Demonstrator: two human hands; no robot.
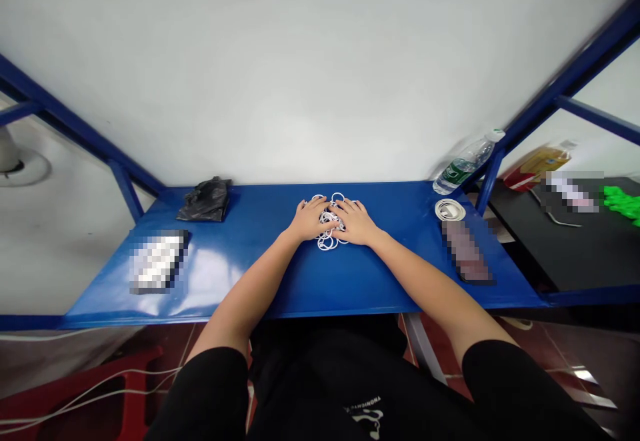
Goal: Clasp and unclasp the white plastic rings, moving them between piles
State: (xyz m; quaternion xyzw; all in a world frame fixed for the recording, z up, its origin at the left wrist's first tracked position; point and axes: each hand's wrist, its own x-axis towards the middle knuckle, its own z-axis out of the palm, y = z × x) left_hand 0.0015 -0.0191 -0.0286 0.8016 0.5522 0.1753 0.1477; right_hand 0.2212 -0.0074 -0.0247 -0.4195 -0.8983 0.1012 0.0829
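Note:
A tangled heap of white cable [330, 234] lies in the middle of the blue table [280, 274]. Both of my hands rest on top of it. My left hand [311, 219] lies on the heap's left side with the fingers stretched over the loops. On the right side my right hand [356, 221] covers it, fingers also laid flat and slightly spread. Loops of cable stick out beyond the fingertips and below the palms.
A crumpled black bag [206, 200] sits at the back left, a blurred flat object [158, 261] nearer the left front. At the right are a plastic water bottle [465, 164], a small round coil [449, 210] and a blurred object [466, 251]. Blue frame bars rise at both sides.

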